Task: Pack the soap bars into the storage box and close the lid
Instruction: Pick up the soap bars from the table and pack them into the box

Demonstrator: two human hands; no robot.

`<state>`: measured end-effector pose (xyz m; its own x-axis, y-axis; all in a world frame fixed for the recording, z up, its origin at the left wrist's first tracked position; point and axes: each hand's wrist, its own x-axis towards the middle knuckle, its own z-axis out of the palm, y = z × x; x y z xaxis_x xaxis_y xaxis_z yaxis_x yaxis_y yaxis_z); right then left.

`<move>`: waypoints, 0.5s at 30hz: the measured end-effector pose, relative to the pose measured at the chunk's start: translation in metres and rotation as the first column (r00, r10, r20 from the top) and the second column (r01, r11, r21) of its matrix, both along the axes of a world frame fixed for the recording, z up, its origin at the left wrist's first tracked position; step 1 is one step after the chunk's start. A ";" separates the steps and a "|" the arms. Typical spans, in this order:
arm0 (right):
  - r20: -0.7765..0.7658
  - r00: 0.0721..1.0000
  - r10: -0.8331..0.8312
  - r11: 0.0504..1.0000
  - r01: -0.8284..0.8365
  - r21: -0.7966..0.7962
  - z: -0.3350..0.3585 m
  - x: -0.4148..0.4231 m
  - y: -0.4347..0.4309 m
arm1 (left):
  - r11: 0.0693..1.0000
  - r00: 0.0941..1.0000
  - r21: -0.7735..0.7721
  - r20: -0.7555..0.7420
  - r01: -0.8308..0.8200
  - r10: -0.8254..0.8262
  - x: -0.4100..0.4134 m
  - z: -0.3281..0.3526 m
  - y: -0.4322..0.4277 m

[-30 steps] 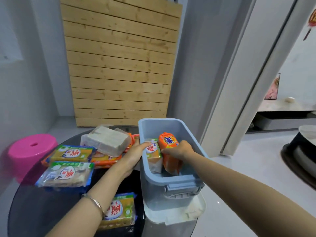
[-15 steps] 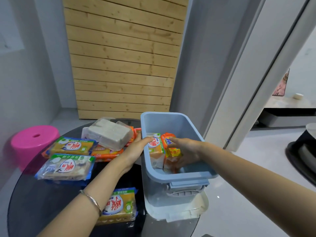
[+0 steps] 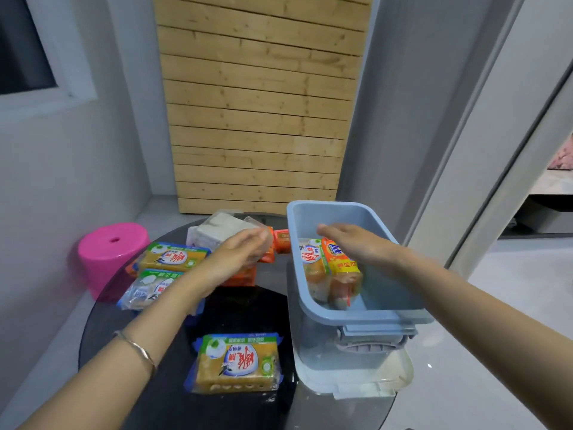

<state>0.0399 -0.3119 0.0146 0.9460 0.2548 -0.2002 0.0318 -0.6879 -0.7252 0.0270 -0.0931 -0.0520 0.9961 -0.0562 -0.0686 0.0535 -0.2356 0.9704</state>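
**Two bars in the box, both hands empty, lid off**

Nearest you, one yellow soap bar in a blue-edged wrapper lies flat on the dark round bench, well apart from the others. Just to its right the clear lid lies flat on the bench with the blue storage box standing on it; the box is open, its latch handle facing you.

Inside the box, two wrapped bars stand on end against the left wall, touching each other: a green-and-white labelled bar and an orange-and-yellow bar.

Your right hand hovers over the box above those two bars, palm down, fingers loosely spread, holding nothing. Your left hand, bracelet on the wrist, is outside the box over the loose pile, fingers relaxed and open; no grip shows on any bar.

Beyond the left hand, two more yellow bars lie side by side, orange packs sit near the box wall, and a pale block in clear wrap rests at the far side. A pink stool stands on the floor to the left.
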 end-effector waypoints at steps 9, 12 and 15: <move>0.069 0.961 0.268 0.954 -0.274 0.121 -0.008 0.014 0.102 | 0.919 0.934 0.212 0.210 -0.332 0.289 -0.009 -0.018 0.113; 0.050 0.962 0.269 0.963 -0.266 -0.048 -0.023 0.042 0.127 | 0.901 0.923 0.227 0.196 -0.370 0.330 -0.004 -0.029 0.125; 0.151 0.947 0.282 0.921 -0.223 -0.318 -0.038 0.075 0.148 | 0.892 0.909 0.195 0.178 -0.408 0.377 0.009 -0.035 0.129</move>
